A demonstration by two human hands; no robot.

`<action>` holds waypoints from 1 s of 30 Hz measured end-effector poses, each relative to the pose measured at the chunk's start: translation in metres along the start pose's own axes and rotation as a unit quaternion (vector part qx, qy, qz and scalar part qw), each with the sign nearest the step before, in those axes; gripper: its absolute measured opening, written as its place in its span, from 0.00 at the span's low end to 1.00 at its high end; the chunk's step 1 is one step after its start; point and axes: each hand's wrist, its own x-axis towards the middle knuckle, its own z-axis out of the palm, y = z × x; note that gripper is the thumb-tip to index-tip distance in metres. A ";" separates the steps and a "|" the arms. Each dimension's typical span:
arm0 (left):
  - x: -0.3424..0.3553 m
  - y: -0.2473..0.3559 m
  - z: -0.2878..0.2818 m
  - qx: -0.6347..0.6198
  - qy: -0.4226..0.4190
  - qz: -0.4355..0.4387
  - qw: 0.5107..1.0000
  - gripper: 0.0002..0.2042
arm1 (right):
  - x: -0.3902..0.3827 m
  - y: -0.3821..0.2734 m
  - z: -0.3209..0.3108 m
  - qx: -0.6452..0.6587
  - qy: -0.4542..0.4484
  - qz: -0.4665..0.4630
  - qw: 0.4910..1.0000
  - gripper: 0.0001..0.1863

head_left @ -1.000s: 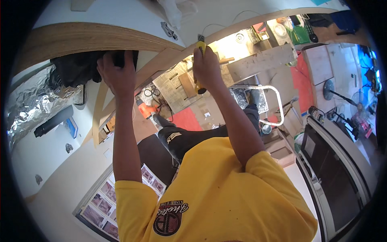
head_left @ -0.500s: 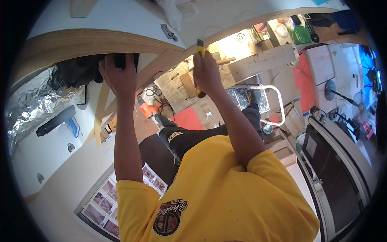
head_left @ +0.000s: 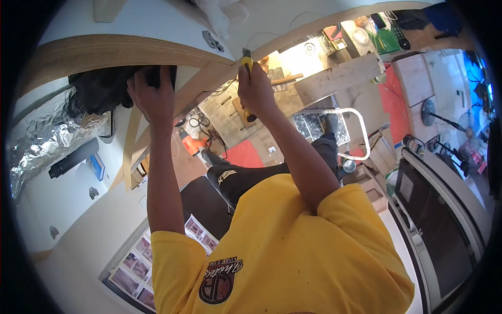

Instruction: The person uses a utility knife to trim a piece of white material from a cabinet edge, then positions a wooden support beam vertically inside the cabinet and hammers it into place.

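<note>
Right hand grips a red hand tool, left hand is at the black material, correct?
Not quite: the head view shows the hand tool is mostly yellow, not red. The right hand grips it, and the left hand is at the black material.

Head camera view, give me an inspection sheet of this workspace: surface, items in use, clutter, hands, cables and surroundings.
Surface: pale panels with a wooden edge; lower down, a paper-covered surface.
Job's things: yellow-handled tool with a metal blade pointing up; soft black item, partly hidden.
Clutter: crumpled foil, dark cylinder, orange power tool.
Hands: left hand on the black item, its grip unclear; right hand closed around the yellow-handled tool.
Cables: dark cord looped near the orange power tool.
Surroundings: white tubular frame, fan, red floor covering.
</note>
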 end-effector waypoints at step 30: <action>0.001 -0.005 0.002 -0.003 0.042 0.008 0.999 0.21 | -0.004 -0.002 0.000 -0.011 -0.030 -0.033 0.999 0.17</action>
